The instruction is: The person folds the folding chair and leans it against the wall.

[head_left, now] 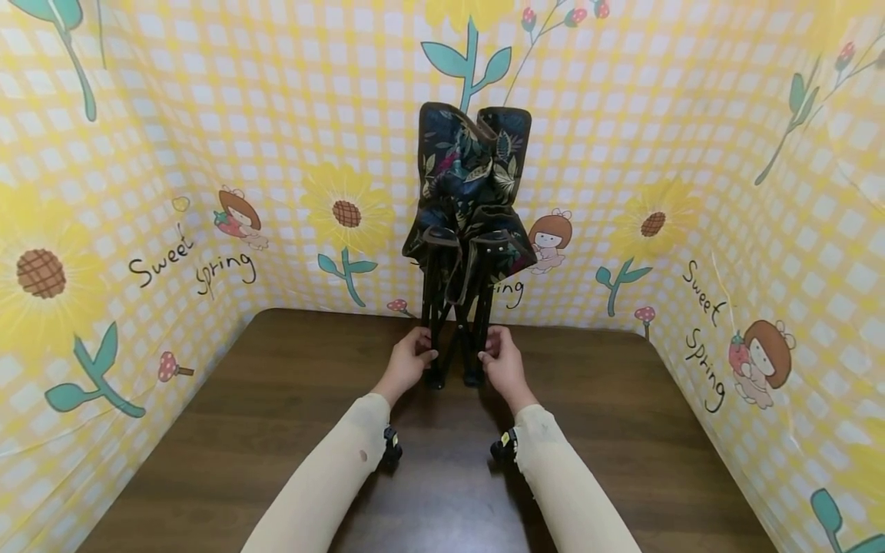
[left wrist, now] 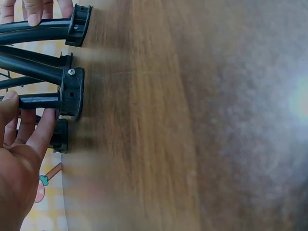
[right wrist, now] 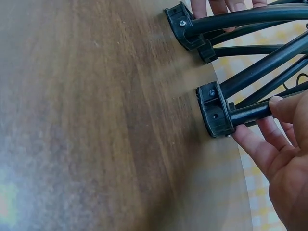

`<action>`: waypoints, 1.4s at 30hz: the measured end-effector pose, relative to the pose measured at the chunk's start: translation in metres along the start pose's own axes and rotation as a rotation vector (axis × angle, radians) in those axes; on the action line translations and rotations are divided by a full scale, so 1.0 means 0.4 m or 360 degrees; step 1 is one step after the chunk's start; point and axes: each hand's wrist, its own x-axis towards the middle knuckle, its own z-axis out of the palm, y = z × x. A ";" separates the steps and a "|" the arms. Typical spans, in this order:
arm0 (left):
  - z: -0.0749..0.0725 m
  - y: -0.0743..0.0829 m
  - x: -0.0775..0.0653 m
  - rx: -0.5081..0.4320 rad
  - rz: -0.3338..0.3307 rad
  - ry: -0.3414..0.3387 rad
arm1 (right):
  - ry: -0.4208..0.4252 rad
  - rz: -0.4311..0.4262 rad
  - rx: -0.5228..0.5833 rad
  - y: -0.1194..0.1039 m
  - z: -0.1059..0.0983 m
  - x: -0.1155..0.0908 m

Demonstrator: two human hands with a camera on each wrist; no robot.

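A folding chair point(head_left: 465, 177) with dark floral fabric and black tube legs stands upright, mostly folded, at the far side of the table. My left hand point(head_left: 408, 361) pinches a left leg low down, thumb in front and fingers behind. On the other side, my right hand point(head_left: 505, 365) grips a right leg at about the same height. The left wrist view shows a black plastic foot point(left wrist: 72, 91) with a screw, just past the left fingertips. In the right wrist view, another foot point(right wrist: 215, 109) sits beside the right fingers. The feet are at the tabletop.
The brown wooden table point(head_left: 442, 476) spreads out in front of the chair. A yellow checked cloth point(head_left: 276, 115) with sunflowers and cartoon figures rises behind the table and along both sides, close behind the chair. Each wrist carries a small black camera point(head_left: 392, 445).
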 end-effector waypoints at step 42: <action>0.018 0.028 0.045 0.0285 -0.0010 0.0259 | 0.0108 0.0051 -0.0292 -0.024 0.024 0.056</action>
